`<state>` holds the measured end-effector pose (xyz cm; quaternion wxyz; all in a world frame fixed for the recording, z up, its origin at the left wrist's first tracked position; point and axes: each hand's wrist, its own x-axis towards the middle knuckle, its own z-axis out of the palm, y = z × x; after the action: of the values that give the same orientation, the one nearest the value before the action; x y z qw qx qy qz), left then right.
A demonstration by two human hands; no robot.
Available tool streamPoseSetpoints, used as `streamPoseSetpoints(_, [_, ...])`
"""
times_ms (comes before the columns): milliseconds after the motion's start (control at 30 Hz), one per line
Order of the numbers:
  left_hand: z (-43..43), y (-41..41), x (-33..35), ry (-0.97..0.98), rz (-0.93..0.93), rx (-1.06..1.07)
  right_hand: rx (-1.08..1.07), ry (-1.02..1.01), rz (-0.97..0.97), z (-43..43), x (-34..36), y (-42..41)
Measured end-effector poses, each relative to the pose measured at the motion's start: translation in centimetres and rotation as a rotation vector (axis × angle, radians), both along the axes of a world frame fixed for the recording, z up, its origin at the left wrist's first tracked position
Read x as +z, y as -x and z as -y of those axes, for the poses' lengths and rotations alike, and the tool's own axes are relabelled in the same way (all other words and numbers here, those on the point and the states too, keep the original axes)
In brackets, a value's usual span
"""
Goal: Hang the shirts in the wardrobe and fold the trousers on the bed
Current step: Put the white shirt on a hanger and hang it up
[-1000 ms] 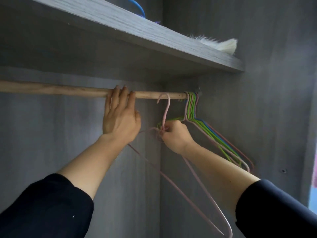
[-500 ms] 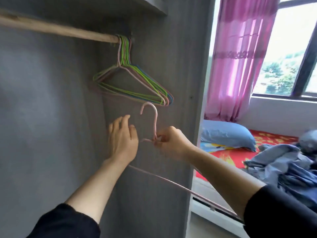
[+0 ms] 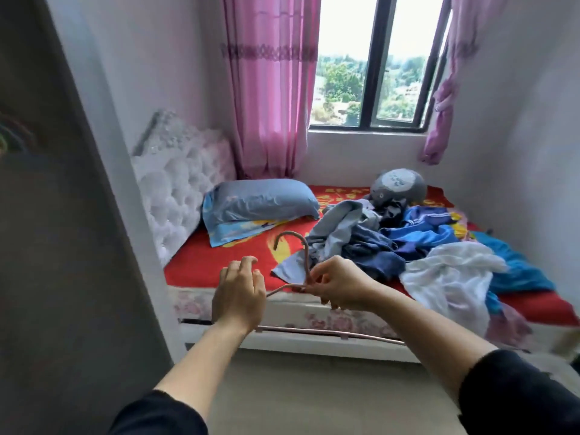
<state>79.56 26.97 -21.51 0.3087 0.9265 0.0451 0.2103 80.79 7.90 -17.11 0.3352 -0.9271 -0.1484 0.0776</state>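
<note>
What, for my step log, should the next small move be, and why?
Probably reach the left hand toward the clothes heap on the bed to pick out a shirt. The right hand pinches the pink hanger at its neck, the hanger is bare, and the left hand looks free.

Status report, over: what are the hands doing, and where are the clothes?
Right hand pinches pink hanger at its neck; left hand loose, empty. Heap of clothes on bed, hanger bare. Nothing between hands and heap.
</note>
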Motion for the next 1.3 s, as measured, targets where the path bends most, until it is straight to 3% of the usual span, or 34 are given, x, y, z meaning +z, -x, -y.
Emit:
streamPoseSetpoints(433, [30.3, -12.5, -5.2, 0.006, -0.179, -0.341, -0.447, 0.055, -0.022, 30.5, -5.7, -7.4])
streamPoseSetpoints(1000, [57.1, -41.9, -14.9, -0.145, -0.403, -0.608, -0.932, -0.102, -0.096, 56.4, -15.0, -30.8])
streamPoseSetpoints(1300, [70.9, -52.5, -20.0, -0.141, -0.496, -0.69, -1.092, -0.169, -0.066, 69.5, -18.5, -40.8])
